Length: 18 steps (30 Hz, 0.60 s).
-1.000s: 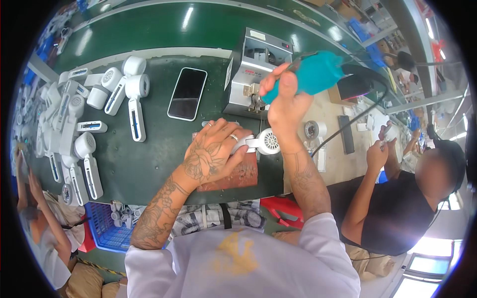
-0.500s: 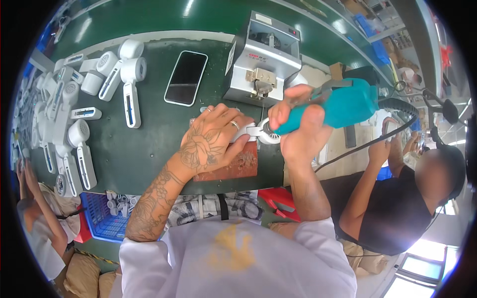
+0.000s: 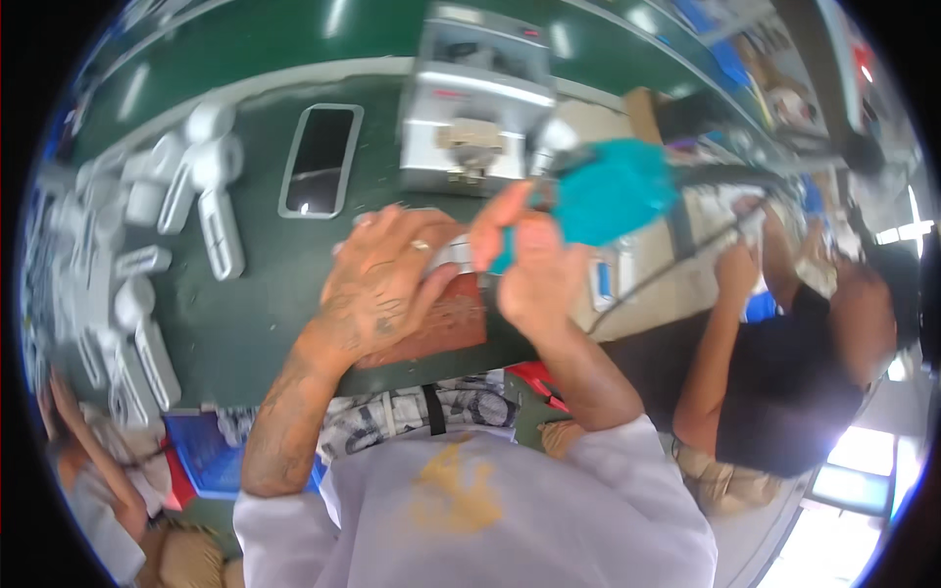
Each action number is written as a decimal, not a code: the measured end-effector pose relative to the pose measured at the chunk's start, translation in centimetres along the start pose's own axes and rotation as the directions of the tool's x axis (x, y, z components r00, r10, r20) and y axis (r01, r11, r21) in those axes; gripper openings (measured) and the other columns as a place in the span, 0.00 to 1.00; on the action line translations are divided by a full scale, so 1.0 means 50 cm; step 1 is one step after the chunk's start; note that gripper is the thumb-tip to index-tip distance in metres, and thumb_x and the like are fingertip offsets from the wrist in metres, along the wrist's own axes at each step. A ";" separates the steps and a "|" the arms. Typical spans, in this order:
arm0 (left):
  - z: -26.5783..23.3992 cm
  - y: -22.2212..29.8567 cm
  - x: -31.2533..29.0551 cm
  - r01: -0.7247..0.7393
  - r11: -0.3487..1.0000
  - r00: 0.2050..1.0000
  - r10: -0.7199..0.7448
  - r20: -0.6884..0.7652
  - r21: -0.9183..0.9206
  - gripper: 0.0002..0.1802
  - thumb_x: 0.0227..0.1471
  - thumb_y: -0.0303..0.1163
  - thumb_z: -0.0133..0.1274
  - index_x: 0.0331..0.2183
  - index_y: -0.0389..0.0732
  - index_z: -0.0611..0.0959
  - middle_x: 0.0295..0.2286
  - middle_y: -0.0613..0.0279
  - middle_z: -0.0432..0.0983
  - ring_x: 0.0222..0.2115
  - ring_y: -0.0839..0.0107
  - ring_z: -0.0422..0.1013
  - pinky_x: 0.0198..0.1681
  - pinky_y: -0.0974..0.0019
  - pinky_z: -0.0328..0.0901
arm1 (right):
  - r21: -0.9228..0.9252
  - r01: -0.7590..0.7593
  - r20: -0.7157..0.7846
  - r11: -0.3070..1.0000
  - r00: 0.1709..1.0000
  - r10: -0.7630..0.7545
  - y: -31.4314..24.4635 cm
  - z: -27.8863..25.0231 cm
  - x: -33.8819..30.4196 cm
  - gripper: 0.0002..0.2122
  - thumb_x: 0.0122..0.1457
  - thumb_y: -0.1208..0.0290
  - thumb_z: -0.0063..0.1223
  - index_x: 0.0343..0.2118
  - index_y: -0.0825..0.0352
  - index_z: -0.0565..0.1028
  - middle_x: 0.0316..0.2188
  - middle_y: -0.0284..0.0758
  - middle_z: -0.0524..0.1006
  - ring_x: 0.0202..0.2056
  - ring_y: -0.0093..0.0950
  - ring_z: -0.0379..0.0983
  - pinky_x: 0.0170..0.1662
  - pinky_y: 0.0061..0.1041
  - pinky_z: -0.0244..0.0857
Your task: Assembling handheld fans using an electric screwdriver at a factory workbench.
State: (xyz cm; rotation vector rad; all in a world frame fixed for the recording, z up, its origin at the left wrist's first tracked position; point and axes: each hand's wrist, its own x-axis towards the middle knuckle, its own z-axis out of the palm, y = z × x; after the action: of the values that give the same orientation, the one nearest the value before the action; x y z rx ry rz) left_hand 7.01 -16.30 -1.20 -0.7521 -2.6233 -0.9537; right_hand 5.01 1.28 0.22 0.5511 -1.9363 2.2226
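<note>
Right hand (image 3: 532,271) curls around a teal power tool (image 3: 616,193), whose body extends up and right from the grip. Just left of it, the left hand (image 3: 384,277) clasps a white part (image 3: 454,255), mostly hidden by fingers, above a reddish-brown pad (image 3: 453,321).

One smartphone (image 3: 321,162), dark screen, pale frame, flat on green tabletop (image 3: 260,304); one blue plastic basket (image 3: 214,472), below table edge, left; patterned grey-and-white cloth (image 3: 365,423); one co-worker (image 3: 784,407), black top, right; one brown cardboard piece (image 3: 642,120), possibly a box, blurred.
</note>
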 end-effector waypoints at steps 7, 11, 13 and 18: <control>0.009 0.005 -0.012 -0.106 0.988 0.994 0.108 -0.005 0.116 0.21 0.52 0.32 0.60 0.47 0.36 0.80 0.53 0.54 0.73 0.45 0.49 0.71 0.48 0.49 0.65 | -0.060 -0.091 0.045 0.994 0.995 0.094 -0.019 -0.009 -0.008 0.13 0.63 0.70 0.58 0.48 0.68 0.73 0.37 0.33 0.77 0.30 0.19 0.72 0.33 0.22 0.69; 0.002 0.036 -0.013 -0.097 0.990 0.995 0.099 -0.007 0.100 0.22 0.48 0.32 0.64 0.46 0.38 0.80 0.47 0.55 0.77 0.42 0.52 0.73 0.46 0.51 0.66 | 0.100 0.172 -0.145 0.980 0.977 -0.157 -0.094 -0.056 0.026 0.24 0.66 0.51 0.54 0.49 0.72 0.70 0.24 0.31 0.74 0.24 0.20 0.71 0.28 0.21 0.64; 0.003 0.072 -0.018 -0.157 0.971 0.984 0.170 -0.062 0.180 0.22 0.46 0.31 0.67 0.44 0.40 0.80 0.41 0.59 0.79 0.38 0.53 0.75 0.42 0.54 0.69 | 0.014 0.154 -0.251 0.988 0.957 -0.146 -0.130 -0.091 0.034 0.27 0.67 0.47 0.50 0.49 0.73 0.70 0.23 0.32 0.73 0.24 0.21 0.70 0.27 0.21 0.63; -0.099 0.047 -0.112 0.191 0.981 0.965 -0.184 -0.184 0.021 0.24 0.53 0.24 0.62 0.52 0.35 0.77 0.42 0.51 0.79 0.40 0.59 0.76 0.45 0.59 0.69 | 0.141 0.054 -0.239 0.988 0.971 -0.019 -0.099 -0.130 -0.046 0.25 0.68 0.50 0.49 0.49 0.73 0.70 0.24 0.34 0.73 0.24 0.23 0.70 0.28 0.24 0.64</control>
State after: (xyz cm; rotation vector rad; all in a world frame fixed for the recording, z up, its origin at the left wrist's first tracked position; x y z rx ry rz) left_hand 13.26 -20.12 1.55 -0.3908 -2.5768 -0.9677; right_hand 7.65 8.76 3.32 0.3171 -1.6433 2.3011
